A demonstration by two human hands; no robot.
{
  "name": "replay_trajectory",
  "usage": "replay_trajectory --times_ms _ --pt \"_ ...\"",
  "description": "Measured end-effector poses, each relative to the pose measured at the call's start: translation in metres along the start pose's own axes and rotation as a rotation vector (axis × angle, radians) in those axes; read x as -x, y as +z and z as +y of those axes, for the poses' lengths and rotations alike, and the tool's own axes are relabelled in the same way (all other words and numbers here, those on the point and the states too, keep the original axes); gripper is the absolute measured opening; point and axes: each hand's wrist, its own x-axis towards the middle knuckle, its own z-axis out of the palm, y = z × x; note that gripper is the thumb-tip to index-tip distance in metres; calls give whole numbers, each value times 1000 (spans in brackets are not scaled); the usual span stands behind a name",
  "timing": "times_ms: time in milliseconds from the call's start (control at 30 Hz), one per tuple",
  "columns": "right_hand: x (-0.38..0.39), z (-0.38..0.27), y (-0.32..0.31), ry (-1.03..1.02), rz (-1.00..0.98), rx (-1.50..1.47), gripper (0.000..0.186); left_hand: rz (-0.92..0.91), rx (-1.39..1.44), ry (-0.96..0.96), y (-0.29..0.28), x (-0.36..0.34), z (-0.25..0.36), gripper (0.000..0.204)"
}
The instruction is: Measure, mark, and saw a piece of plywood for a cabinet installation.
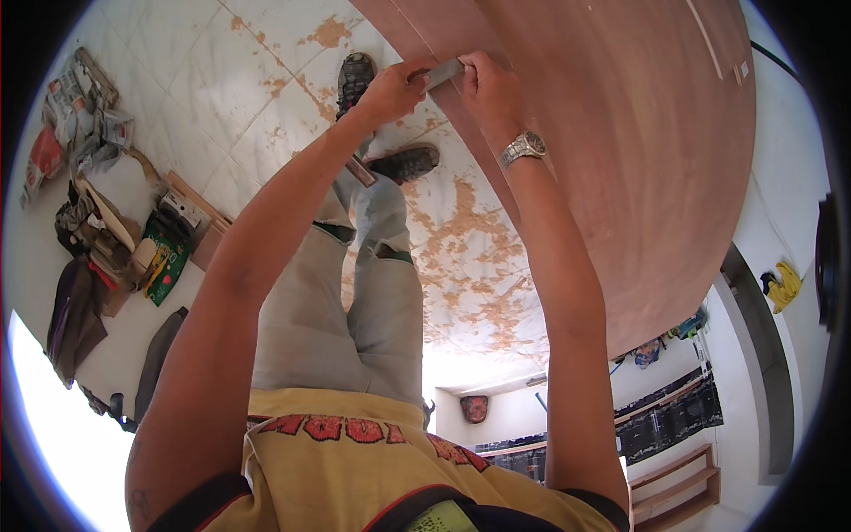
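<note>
Between my two hands is a short grey flat strip (445, 74), held at the edge of a large reddish-brown wooden panel (620, 177). My left hand (395, 91) is closed, with its fingers pinching the strip's left end. My right hand (493, 90) has a metal watch on its wrist and grips the other end between thumb and fingers. Whether the strip is metal or an abrasive, I cannot tell. Just below my left wrist a small brown and metal piece (359, 170) shows beside my leg, partly hidden by the forearm.
Brown dust or shavings (465, 239) lie on the pale tiled floor (222, 106) around my shoes (406, 163). At the left are piled bags, tools and a green packet (166, 264). A yellow cloth-like thing (782, 285) lies at the far right, near a wooden rack (678, 479).
</note>
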Motion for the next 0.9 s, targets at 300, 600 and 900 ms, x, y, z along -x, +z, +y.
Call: replay_trajectory --times_ms 300,600,900 --pt "58 -5 -42 156 77 -219 27 -120 -226 87 -19 19 44 32" --pt "116 -114 8 655 184 -1082 22 -736 -1324 340 -14 50 146 20" --pt "42 -150 65 909 861 -900 17 -422 -1039 1144 -73 -2 131 31"
